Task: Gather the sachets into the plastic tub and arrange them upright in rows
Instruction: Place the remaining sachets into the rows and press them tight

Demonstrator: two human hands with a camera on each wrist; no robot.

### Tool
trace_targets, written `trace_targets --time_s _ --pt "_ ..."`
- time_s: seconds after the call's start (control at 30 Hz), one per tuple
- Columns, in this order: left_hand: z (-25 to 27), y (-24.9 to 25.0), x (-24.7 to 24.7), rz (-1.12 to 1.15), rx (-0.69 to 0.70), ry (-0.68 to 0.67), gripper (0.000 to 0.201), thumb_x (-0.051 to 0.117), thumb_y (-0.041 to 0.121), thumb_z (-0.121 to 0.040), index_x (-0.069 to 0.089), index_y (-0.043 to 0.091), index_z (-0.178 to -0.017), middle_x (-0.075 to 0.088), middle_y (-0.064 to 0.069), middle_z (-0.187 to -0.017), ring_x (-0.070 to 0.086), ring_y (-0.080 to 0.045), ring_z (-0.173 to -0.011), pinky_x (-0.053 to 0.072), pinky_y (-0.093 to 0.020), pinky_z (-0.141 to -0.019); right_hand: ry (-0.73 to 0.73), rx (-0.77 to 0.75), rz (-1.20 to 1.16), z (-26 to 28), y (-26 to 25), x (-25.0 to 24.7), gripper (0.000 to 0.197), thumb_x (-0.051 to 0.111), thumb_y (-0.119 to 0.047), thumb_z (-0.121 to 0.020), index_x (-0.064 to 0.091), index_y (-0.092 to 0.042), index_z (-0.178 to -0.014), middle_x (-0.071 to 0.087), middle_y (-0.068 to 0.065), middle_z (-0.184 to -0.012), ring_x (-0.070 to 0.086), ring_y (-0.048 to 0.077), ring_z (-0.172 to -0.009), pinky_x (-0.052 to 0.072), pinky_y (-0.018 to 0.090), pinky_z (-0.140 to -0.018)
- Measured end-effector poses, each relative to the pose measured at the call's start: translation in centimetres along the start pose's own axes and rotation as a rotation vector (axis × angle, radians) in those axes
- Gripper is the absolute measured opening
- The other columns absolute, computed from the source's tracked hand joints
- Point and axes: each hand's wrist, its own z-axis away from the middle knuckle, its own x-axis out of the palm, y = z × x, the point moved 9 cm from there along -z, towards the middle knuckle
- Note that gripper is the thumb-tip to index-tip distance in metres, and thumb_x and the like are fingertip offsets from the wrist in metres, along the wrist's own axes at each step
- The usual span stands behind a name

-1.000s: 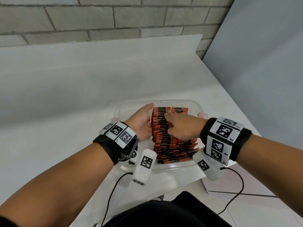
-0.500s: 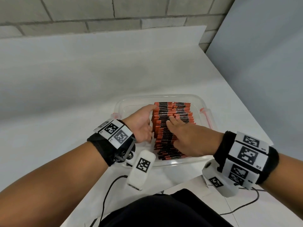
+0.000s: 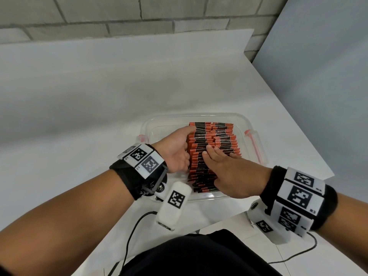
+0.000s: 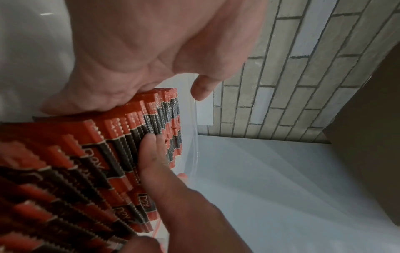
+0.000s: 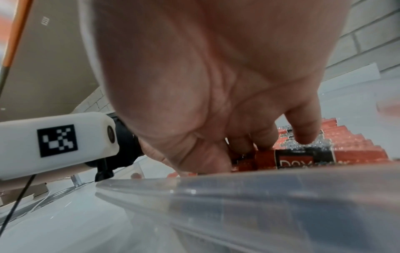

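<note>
Here the head view shows a clear plastic tub on the white bench, the red-and-black sachets upright in packed rows between the two hands: the left hand has relaxed fingers flat against the rows' left side, and the right hand lies spread and flat on their tops. Only the left wrist view shows the "D2X" print and the right fingertips touching the serrated edges. A grey brick wall stands beyond the hands.
</note>
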Motion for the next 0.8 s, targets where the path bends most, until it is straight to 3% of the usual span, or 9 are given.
trace_targets --time_s 0.17,0.27,0.4,0.47,0.53,0.6,0.63,0.7,0.8 --pt "0.3 0.0 0.4 -0.005 0.003 0.014 0.051 0.04 0.053 -0.095 0.059 0.006 -0.094 0.065 -0.018 -0.094 0.058 -0.034 -0.101 0.042 -0.045 -0.094 0.015 0.006 -0.004 -0.1 0.2 0.1 0.069 0.032 -0.026 -0.1 -0.013 -0.017 -0.151 -0.022 0.006 -0.157 -0.018 0.021 -0.145 -0.001 0.046 -0.119" --pt "0.7 -0.2 0.3 0.001 -0.022 0.046 0.046 0.043 0.053 -0.094 0.054 0.008 -0.093 0.063 -0.02 -0.1 0.058 -0.035 -0.099 0.044 -0.044 -0.086 0.019 0.007 -0.004 0.0 0.3 0.1 0.069 0.032 -0.027 -0.1 -0.013 -0.018 -0.151 -0.022 0.006 -0.157 -0.019 0.021 -0.145 -0.002 0.046 -0.119" --pt "1.1 -0.5 -0.4 -0.027 -0.031 0.094 0.063 0.044 0.051 -0.094 0.034 0.006 -0.138 0.054 -0.028 -0.106 0.052 -0.042 -0.106 0.031 -0.053 -0.102 0.078 -0.023 0.001 1.3 0.3 -0.4 0.068 0.029 -0.027 -0.1 -0.013 -0.014 -0.151 -0.019 0.005 -0.158 -0.014 0.019 -0.146 0.002 0.043 -0.121" --pt "1.1 -0.6 -0.7 -0.024 -0.031 0.105 0.067 0.045 0.049 -0.095 0.027 0.002 -0.139 0.05 -0.028 -0.106 0.049 -0.045 -0.109 0.027 -0.059 -0.105 0.067 -0.067 0.021 2.3 0.1 0.0 0.063 0.028 -0.026 -0.101 -0.008 -0.013 -0.152 -0.01 0.005 -0.16 -0.004 0.017 -0.148 0.007 0.039 -0.121" --pt "1.3 -1.0 -0.5 -0.03 -0.031 0.09 0.068 0.047 0.046 -0.095 0.023 0.002 -0.141 0.055 -0.032 -0.094 0.056 -0.047 -0.098 0.038 -0.061 -0.091 0.026 -0.104 0.041 3.3 -0.3 0.7 0.06 0.027 -0.023 -0.101 -0.003 -0.013 -0.153 -0.004 0.004 -0.161 0.002 0.016 -0.148 0.008 0.034 -0.121" --pt "1.7 -1.2 -0.3 -0.04 -0.03 0.1 0.05 0.049 0.043 -0.095 0.038 0.009 -0.13 0.057 -0.028 -0.089 0.059 -0.044 -0.087 0.046 -0.057 -0.074 -0.007 -0.128 0.04 3.8 -0.8 1.2 0.059 0.027 -0.019 -0.101 -0.001 -0.012 -0.153 -0.003 0.004 -0.161 0.005 0.015 -0.148 0.007 0.027 -0.118" --pt "2.0 -1.3 -0.2 -0.038 -0.035 0.107 0.036 0.049 0.042 -0.095 0.04 0.011 -0.109 0.057 -0.026 -0.088 0.059 -0.043 -0.086 0.046 -0.057 -0.075 -0.013 -0.137 0.033 3.9 -1.0 1.2 0.058 0.027 -0.018 -0.101 0.0 -0.011 -0.153 -0.002 0.005 -0.161 0.008 0.015 -0.147 0.008 0.024 -0.116" --pt "2.1 -1.3 -0.2 -0.034 -0.03 0.119 0.032 0.049 0.04 -0.095 0.041 0.01 -0.104 0.055 -0.025 -0.091 0.059 -0.042 -0.087 0.045 -0.058 -0.081 -0.004 -0.147 0.023 3.9 -1.3 1.1 0.058 0.027 -0.016 -0.102 0.0 -0.01 -0.153 -0.002 0.006 -0.16 0.016 0.015 -0.145 0.013 0.02 -0.114" --pt "1.9 -1.2 -0.6 -0.027 0.016 0.138 0.063 0.051 0.041 -0.094 0.026 0.01 -0.143 0.051 -0.024 -0.101 0.06 -0.04 -0.086 0.047 -0.05 -0.067 0.006 -0.152 0.0 3.8 -1.1 1.1 0.058 0.027 -0.016 -0.102 0.0 -0.01 -0.153 -0.003 0.005 -0.16 0.016 0.014 -0.146 0.013 0.019 -0.113"
